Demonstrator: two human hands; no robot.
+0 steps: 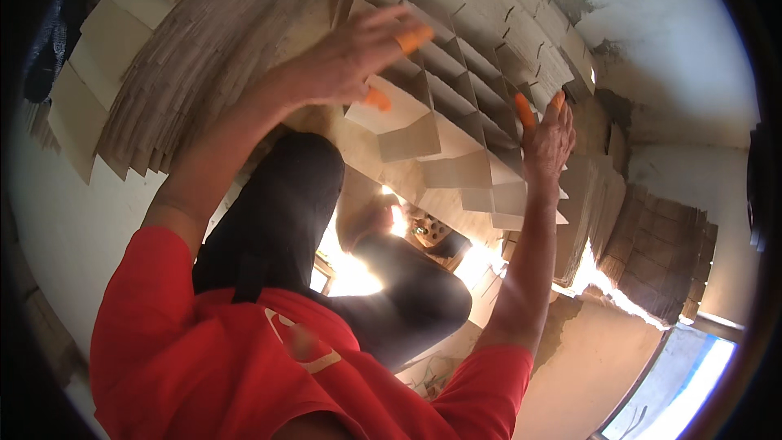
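An interlocked cardboard divider grid (452, 85) spreads its open cells in front of me. Over its left part hovers my left hand (350, 57), fingers stretched out and apart, slightly blurred, holding nothing I can see. Orange covers sit on some of its fingertips. At the grid's right edge, my right hand (547, 147) has its thumb and fingers extended and apart, beside or against the cardboard; exact contact cannot be made out. Its thumb and a finger also wear orange covers. Loose cardboard flaps (411, 138) of the grid hang toward me.
Long rows of stacked cardboard strips (204, 49) curve along the left. More slotted cardboard sheets (489, 0) lie behind the grid. Bundled cardboard (656, 248) stands at the right by the wall (676, 57). My bent legs (273, 204) are below, with bright sunlight around them.
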